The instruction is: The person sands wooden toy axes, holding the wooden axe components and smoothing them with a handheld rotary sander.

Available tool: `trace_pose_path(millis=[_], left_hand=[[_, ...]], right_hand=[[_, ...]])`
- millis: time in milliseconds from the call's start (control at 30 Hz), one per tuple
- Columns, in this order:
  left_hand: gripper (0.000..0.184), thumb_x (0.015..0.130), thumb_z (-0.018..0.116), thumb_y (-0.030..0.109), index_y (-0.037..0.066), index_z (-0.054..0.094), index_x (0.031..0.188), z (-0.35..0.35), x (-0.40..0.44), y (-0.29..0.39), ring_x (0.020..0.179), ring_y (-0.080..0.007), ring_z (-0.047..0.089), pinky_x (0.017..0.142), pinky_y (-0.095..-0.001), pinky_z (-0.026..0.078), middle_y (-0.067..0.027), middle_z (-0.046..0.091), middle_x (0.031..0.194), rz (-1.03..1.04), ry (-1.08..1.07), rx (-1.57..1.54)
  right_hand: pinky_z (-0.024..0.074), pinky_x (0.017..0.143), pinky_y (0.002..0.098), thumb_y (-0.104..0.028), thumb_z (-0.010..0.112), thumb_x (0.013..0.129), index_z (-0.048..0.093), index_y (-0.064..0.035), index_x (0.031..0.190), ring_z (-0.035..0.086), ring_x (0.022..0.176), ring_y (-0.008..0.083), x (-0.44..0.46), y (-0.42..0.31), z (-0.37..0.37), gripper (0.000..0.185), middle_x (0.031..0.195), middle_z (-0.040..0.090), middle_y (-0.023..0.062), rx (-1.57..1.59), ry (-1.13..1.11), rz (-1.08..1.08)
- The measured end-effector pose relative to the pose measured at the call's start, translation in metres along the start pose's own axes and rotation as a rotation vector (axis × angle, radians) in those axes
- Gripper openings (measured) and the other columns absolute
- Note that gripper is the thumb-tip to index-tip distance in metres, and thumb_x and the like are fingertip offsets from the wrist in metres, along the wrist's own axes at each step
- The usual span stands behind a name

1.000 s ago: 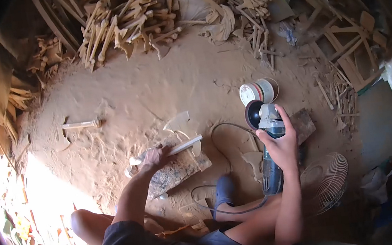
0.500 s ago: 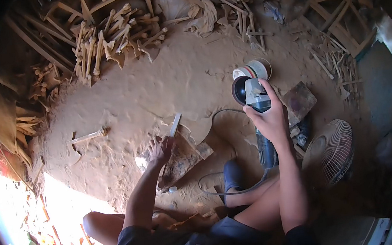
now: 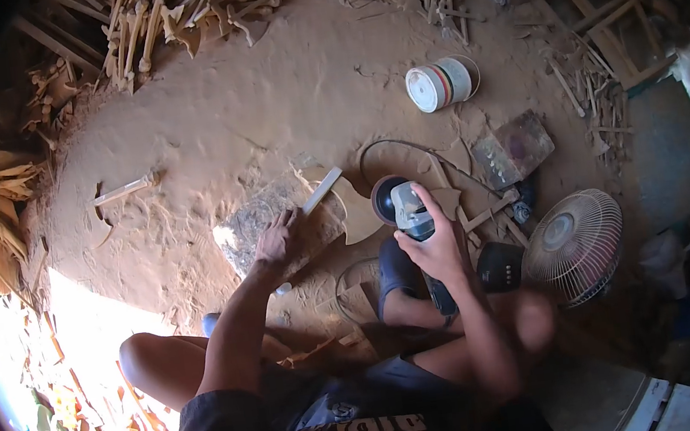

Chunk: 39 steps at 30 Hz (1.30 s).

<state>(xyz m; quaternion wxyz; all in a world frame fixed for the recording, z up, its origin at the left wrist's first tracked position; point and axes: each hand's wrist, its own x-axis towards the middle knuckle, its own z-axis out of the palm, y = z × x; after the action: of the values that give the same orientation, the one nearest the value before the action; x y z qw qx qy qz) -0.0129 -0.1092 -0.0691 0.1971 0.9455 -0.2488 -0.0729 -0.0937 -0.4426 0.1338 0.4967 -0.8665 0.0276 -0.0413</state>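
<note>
My left hand (image 3: pixel 276 239) is closed on the lower end of a pale flat strip (image 3: pixel 322 191), pressing it onto a worn, dusty block (image 3: pixel 255 220) on the ground. The strip's far end points away and to the right. In my right hand (image 3: pixel 439 243) is an angle grinder (image 3: pixel 410 207), gripped around its body. Its dark round disc (image 3: pixel 388 200) faces left, a short way right of the strip and apart from it. Between them lies a thin, flat tan piece (image 3: pixel 359 212) with a curved edge.
A white striped bucket (image 3: pixel 437 85) lies on its side ahead. To the right are a fan (image 3: pixel 574 246) and a stained block (image 3: pixel 514 148). A cable (image 3: pixel 405 143) loops behind the grinder. Bone-like pieces (image 3: pixel 145 29) are heaped at the far left; an axe-shaped piece (image 3: pixel 125 191) lies left.
My right hand has brought the grinder left and nearer to the strip. My left hand keeps the strip on the block. The whole view has shifted, with the far heaps now higher up.
</note>
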Motion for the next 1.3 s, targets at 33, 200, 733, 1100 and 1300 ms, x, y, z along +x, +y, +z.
trace_pose_path(millis=[33,200,733,1100,1300], left_hand=[[0.064,0.098,0.065,0.028,0.006,0.047,0.155,-0.006,-0.002,0.004,0.136,-0.037,0.058,0.111,-0.0487,0.049,-0.0187,0.057,0.149,-0.033,-0.042,0.043],[0.067,0.097,0.066,0.029,0.007,0.045,0.157,-0.019,-0.004,0.016,0.132,-0.0393,0.062,0.106,-0.05,0.055,-0.0205,0.058,0.148,-0.073,-0.065,-0.066],[0.059,0.101,0.062,0.034,0.017,0.051,0.157,-0.007,-0.003,0.0,0.093,-0.0487,0.075,0.081,-0.0557,0.064,-0.0227,0.06,0.15,-0.064,-0.051,-0.08],[0.063,0.098,0.064,0.027,0.016,0.05,0.159,-0.016,-0.001,0.004,0.102,-0.0471,0.075,0.086,-0.0538,0.065,-0.0232,0.058,0.154,-0.087,-0.11,-0.119],[0.056,0.099,0.064,0.022,0.015,0.058,0.154,-0.007,-0.004,-0.002,0.106,-0.0441,0.076,0.084,-0.0513,0.066,-0.018,0.061,0.154,-0.012,-0.015,-0.079]], right_hand=[[0.0534,0.109,0.0402,-0.009,0.084,0.082,0.049,-0.0119,0.159,0.07,0.129,0.0305,-0.006,0.01,0.009,0.085,0.145,0.067,0.0204,-0.081,-0.039,0.001],[0.0531,0.111,0.0479,-0.014,0.082,0.083,0.049,-0.0131,0.16,0.064,0.133,0.0409,-0.024,0.032,0.045,0.084,0.151,0.061,0.0226,-0.185,-0.203,0.088],[0.0569,0.098,0.0508,-0.021,0.081,0.084,0.052,-0.0234,0.158,0.068,0.122,0.045,-0.005,0.067,0.053,0.08,0.14,0.07,0.0183,-0.421,-0.073,0.226],[0.0605,0.084,0.0556,-0.022,0.082,0.084,0.054,-0.0395,0.156,0.074,0.097,0.0477,-0.028,0.059,0.087,0.079,0.118,0.076,0.0245,-0.293,-0.195,0.087],[0.0593,0.093,0.0522,-0.018,0.081,0.083,0.055,-0.0261,0.157,0.072,0.112,0.0468,-0.02,0.07,0.067,0.079,0.132,0.073,0.0219,-0.301,-0.088,0.167]])
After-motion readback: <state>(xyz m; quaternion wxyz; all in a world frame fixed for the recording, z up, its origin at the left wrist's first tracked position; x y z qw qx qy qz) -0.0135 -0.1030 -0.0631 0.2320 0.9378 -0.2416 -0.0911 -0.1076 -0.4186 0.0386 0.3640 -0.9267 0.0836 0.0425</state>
